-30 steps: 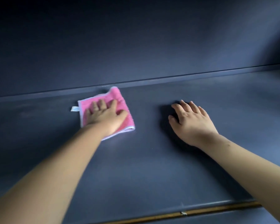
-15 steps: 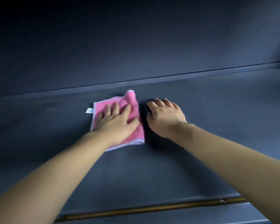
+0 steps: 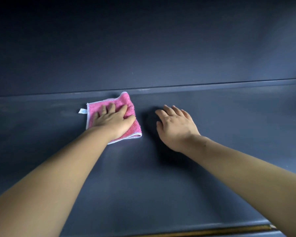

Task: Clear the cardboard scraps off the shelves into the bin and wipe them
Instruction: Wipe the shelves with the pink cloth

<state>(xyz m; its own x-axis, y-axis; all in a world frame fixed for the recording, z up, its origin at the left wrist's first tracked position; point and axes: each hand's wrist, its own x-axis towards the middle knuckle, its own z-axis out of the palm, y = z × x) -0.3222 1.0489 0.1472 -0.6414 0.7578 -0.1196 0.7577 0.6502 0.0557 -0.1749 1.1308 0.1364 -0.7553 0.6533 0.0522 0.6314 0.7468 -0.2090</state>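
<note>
Vs. 0.5 s ago, the right hand (image 3: 176, 127) has gone away from the pink cleaning cloth (image 3: 134, 130). Then it was almost touching the cloth's right edge; now a clear gap of bare shelf (image 3: 143, 185) lies between them. The cloth has also gone a bit further back, and its far corner now reaches the raised lip (image 3: 203, 87) at the rear of the shelf.

The cloth is small and folded, terry-like, w/ a white hem and a white tag (image 3: 81, 111) at its left side. I judge it very light, soft and limp, not fragile. On this smooth painted surface it should slide easily, and prob. bunch up if pushed from one edge only. So for wiping it is better to press in the middle w/ a flat palm. For lifting, pinch a hemmed corner or gather it whole.

Left hand (image 3: 113, 119): palm down on the cloth's centre, fingers straight and a little spread, thumb out to the right. It presses and does not clutch. The forearm is stretched forward, low over the shelf.

Right hand: palm down, fingers relaxed and slightly apart, it holds nothing. Whether it rests on the shelf or hovers just above, I cannot tell.
</note>
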